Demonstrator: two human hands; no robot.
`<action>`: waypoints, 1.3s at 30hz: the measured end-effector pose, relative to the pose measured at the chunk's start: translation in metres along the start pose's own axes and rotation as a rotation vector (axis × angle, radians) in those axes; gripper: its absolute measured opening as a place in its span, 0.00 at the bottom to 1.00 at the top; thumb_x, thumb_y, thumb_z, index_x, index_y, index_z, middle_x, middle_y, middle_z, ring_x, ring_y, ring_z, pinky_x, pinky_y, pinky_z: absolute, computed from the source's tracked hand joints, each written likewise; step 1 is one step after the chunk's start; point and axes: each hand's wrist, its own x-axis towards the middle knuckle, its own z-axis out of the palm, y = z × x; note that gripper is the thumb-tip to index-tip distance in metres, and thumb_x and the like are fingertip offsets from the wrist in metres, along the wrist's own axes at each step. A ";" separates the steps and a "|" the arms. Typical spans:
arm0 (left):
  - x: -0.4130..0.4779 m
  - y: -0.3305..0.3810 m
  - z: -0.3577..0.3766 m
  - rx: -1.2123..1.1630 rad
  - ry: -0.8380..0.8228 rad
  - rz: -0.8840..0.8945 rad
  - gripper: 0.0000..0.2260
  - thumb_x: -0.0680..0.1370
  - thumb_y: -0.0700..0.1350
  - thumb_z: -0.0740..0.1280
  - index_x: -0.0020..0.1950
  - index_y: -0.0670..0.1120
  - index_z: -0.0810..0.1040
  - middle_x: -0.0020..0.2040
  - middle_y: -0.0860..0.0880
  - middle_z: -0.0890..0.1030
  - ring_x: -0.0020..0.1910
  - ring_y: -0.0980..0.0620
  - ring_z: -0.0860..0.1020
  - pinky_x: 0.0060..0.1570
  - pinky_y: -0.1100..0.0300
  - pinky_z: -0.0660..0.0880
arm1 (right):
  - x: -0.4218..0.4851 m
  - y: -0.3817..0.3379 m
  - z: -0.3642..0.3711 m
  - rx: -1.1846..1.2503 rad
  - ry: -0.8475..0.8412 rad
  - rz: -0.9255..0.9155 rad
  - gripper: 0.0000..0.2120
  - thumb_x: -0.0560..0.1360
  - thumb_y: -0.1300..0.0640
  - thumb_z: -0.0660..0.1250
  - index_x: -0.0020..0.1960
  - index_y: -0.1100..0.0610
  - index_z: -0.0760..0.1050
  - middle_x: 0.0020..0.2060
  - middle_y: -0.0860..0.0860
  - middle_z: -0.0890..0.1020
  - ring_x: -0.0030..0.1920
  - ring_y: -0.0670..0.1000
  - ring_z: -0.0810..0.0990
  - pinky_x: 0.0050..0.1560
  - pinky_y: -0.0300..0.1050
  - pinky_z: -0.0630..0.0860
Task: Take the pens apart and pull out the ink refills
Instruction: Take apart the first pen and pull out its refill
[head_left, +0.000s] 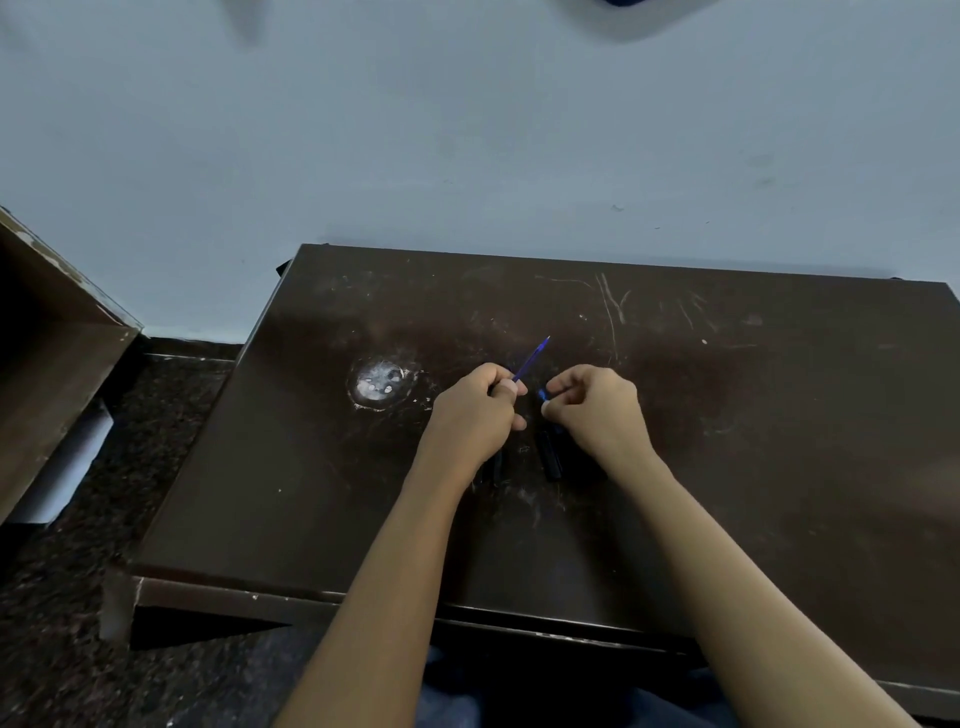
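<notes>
Pinching a blue refill (532, 358) with left hand (475, 410), blue pen bit (544, 395) with right hand (597, 410), over scratched dark table (727, 415) by pale wall (467, 130).

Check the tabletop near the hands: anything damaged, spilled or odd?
Only wear on the table: a round whitish patch beside the left hand, where the dark finish looks rubbed off, and pale scratches nearer the far edge. No ink spill shows. The left hand grips a thin blue refill; the right hand pinches a small blue piece.
</notes>
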 end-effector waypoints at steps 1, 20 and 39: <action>0.000 0.000 0.000 -0.001 0.002 0.000 0.11 0.81 0.47 0.56 0.49 0.52 0.78 0.35 0.52 0.81 0.29 0.59 0.70 0.30 0.61 0.64 | -0.001 0.001 0.001 -0.031 -0.007 -0.017 0.08 0.69 0.62 0.72 0.46 0.54 0.79 0.32 0.45 0.80 0.42 0.48 0.82 0.51 0.47 0.79; -0.003 0.000 -0.004 -0.025 -0.096 -0.013 0.08 0.81 0.48 0.58 0.48 0.53 0.75 0.38 0.51 0.82 0.28 0.57 0.69 0.28 0.61 0.62 | -0.013 -0.030 -0.015 0.778 -0.372 0.251 0.03 0.75 0.59 0.69 0.47 0.57 0.81 0.35 0.49 0.84 0.33 0.41 0.80 0.40 0.34 0.75; -0.002 -0.001 -0.011 -0.036 -0.087 -0.012 0.09 0.81 0.47 0.56 0.49 0.53 0.76 0.38 0.51 0.82 0.29 0.57 0.68 0.29 0.63 0.64 | 0.095 -0.047 -0.006 -0.261 -0.043 -0.233 0.07 0.74 0.63 0.66 0.49 0.55 0.80 0.51 0.55 0.82 0.52 0.55 0.79 0.53 0.44 0.74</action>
